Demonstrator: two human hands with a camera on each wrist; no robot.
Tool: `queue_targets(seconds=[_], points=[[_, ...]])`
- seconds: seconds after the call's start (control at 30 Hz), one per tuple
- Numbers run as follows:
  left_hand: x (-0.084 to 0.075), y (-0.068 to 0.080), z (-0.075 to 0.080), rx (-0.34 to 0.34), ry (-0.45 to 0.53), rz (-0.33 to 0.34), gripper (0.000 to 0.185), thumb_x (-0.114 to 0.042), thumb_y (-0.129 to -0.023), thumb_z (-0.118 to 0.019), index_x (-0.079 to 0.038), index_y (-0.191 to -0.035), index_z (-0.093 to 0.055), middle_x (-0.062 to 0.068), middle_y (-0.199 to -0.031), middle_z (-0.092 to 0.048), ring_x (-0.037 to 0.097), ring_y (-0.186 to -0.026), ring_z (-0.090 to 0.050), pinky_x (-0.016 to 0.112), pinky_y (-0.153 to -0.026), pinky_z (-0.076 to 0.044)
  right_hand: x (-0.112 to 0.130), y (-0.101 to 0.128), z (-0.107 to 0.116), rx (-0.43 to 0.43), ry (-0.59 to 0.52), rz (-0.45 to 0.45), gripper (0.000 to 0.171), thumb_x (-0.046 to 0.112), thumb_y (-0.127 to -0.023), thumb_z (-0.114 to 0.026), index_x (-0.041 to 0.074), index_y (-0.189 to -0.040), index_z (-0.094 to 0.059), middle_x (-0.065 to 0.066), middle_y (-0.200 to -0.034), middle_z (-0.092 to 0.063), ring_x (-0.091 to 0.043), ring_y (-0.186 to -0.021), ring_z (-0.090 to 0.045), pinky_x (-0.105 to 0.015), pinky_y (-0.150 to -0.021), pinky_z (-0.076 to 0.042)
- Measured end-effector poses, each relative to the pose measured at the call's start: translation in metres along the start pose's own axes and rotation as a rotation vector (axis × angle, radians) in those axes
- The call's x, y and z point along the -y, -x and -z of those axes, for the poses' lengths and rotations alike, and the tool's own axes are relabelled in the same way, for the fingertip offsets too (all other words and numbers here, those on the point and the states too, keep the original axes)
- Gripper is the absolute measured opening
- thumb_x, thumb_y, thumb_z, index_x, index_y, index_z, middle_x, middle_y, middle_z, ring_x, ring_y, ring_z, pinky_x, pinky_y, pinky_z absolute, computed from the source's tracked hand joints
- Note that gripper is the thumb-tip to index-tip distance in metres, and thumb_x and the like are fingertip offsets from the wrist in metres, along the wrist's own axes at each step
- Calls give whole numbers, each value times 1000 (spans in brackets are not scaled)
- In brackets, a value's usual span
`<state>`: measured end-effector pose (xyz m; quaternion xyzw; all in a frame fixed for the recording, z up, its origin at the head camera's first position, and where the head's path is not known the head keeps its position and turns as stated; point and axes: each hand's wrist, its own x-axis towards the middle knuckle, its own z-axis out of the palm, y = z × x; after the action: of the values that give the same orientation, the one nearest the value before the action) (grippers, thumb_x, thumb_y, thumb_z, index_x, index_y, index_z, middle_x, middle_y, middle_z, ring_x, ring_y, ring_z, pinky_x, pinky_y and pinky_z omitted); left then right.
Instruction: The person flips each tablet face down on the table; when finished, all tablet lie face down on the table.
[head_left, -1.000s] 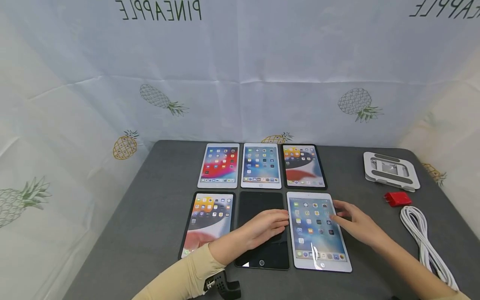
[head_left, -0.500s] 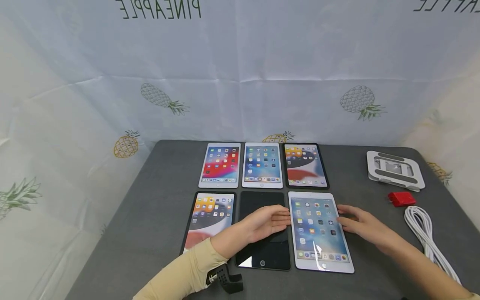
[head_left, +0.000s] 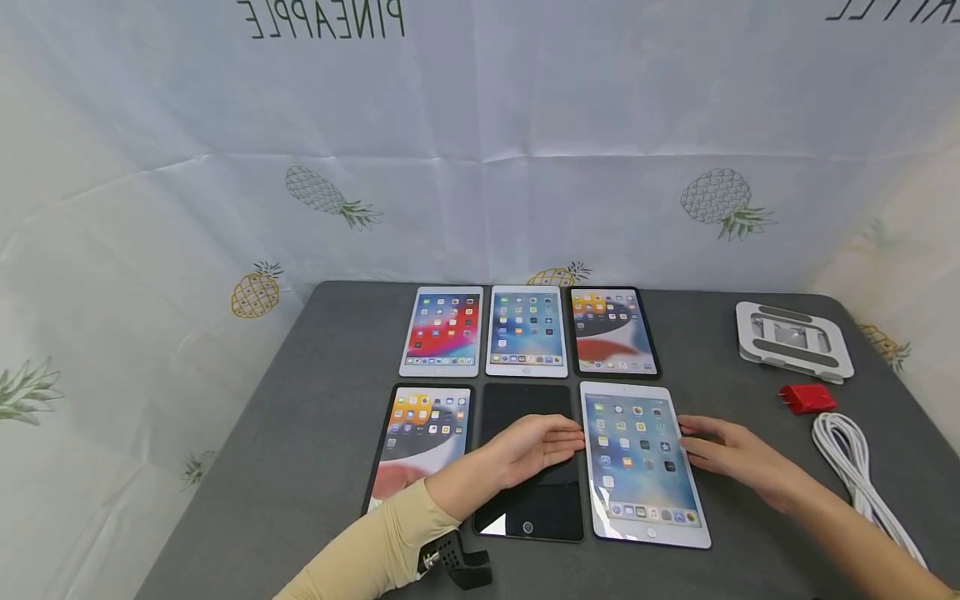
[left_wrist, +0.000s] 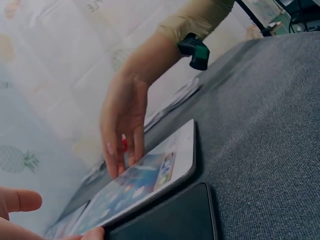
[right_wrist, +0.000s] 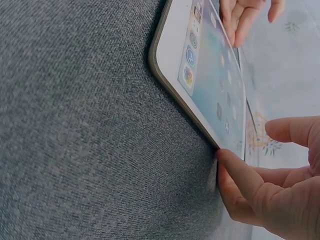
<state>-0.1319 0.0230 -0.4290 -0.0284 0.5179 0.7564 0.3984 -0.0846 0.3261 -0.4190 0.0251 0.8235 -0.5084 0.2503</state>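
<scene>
A white-framed tablet [head_left: 643, 467] lies flat at the front right of two rows of tablets, its screen lit with app icons. My left hand [head_left: 528, 454] reaches over a dark-screened black tablet [head_left: 517, 508], its straight fingertips at the white tablet's left edge. In the left wrist view, that hand's thumb [left_wrist: 22, 200] is raised apart from the fingers. My right hand [head_left: 738, 457] is at the opposite edge. The right wrist view has one fingertip of the right hand [right_wrist: 280, 192] touching the tablet's side, with the thumb held away. Neither hand grips the tablet.
Left of the dark tablet lies a lit black-framed tablet [head_left: 427, 442]. Behind are a red-screened tablet [head_left: 442, 329], a white tablet [head_left: 527, 329] and a black-framed tablet [head_left: 615, 329]. At right lie a folded stand [head_left: 795, 340], a red charger plug [head_left: 808, 398] and a coiled white cable [head_left: 847, 454].
My left hand has turned so its palm shows more, fingertips staying at the tablet's left edge. The right thumb has drawn back from over the screen to the right edge.
</scene>
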Motion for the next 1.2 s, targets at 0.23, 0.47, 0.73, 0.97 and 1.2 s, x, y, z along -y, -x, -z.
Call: queue_targets(seconds=[0.23, 0.47, 0.73, 0.97, 1.2], points=[[4, 0, -1, -24, -43, -28, 37, -8, -99, -54, 13, -129, -51, 17, -115, -61, 21, -105, -59, 41, -105, -42, 7, -1, -6, 20, -2, 10, 66, 27, -100, -55, -16, -144, -29, -35, -146, -32, -38, -125, -47, -38, -93, -51], [6, 5, -2, -53, -96, -137, 36, -6, -97, -58, 4, -130, -49, 14, -114, -61, 21, -98, -63, 43, -93, -51, 14, -6, -20, 67, -57, 55, 63, 23, -100, -54, -16, -144, -29, -34, -146, -31, -35, -124, -48, -38, -92, -52], [3, 10, -2, -92, -158, -254, 34, -1, -92, -64, 3, -124, -54, 12, -110, -63, 19, -92, -67, 37, -80, -57, 28, -10, -37, -16, 118, 117, 61, 25, -98, -58, -8, -144, -36, -29, -141, -36, -33, -115, -53, -40, -84, -55], [4, 12, -5, -99, -148, -282, 32, 0, -90, -65, 3, -121, -57, 12, -108, -62, 21, -91, -68, 36, -77, -58, 52, -5, -57, -65, 244, 218, 59, 33, -97, -60, 5, -145, -42, -22, -146, -38, -45, -127, -41, -55, -87, -47], [-1, 18, -14, 3, -202, -353, 37, -5, -95, -61, 4, -130, -55, 15, -117, -62, 25, -102, -67, 36, -82, -56, 68, -1, -61, 27, 123, 142, 71, 41, -98, -55, 5, -153, -26, -26, -155, -21, -52, -139, -19, -67, -98, -36]])
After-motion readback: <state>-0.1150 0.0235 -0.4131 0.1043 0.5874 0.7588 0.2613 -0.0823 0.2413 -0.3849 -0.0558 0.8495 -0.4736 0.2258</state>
